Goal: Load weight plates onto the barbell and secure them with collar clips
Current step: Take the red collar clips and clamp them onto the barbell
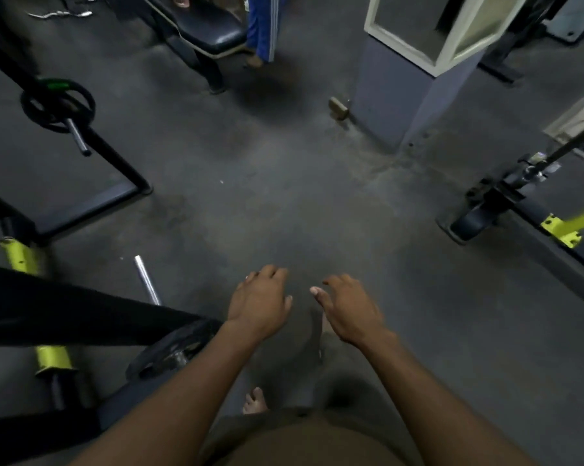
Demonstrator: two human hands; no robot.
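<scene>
My left hand [258, 299] and my right hand [349, 306] hover side by side over bare grey floor, fingers apart, holding nothing. A chrome barbell sleeve end [146, 279] sticks out to the left of my left hand. Below it a dark weight plate [173, 348] sits on a bar, partly hidden by my left forearm. Farther off at the upper left, a black plate with a green mark [58, 104] sits on another bar with a bare steel sleeve [78, 137]. No collar clip shows.
A black and yellow rack frame [21, 257] fills the left side. A bench [209, 31] and a person's blue trouser legs [262, 28] stand at the top. A grey pillar [394, 95] rises at the upper right; a yellow and black machine [519, 210] lies right.
</scene>
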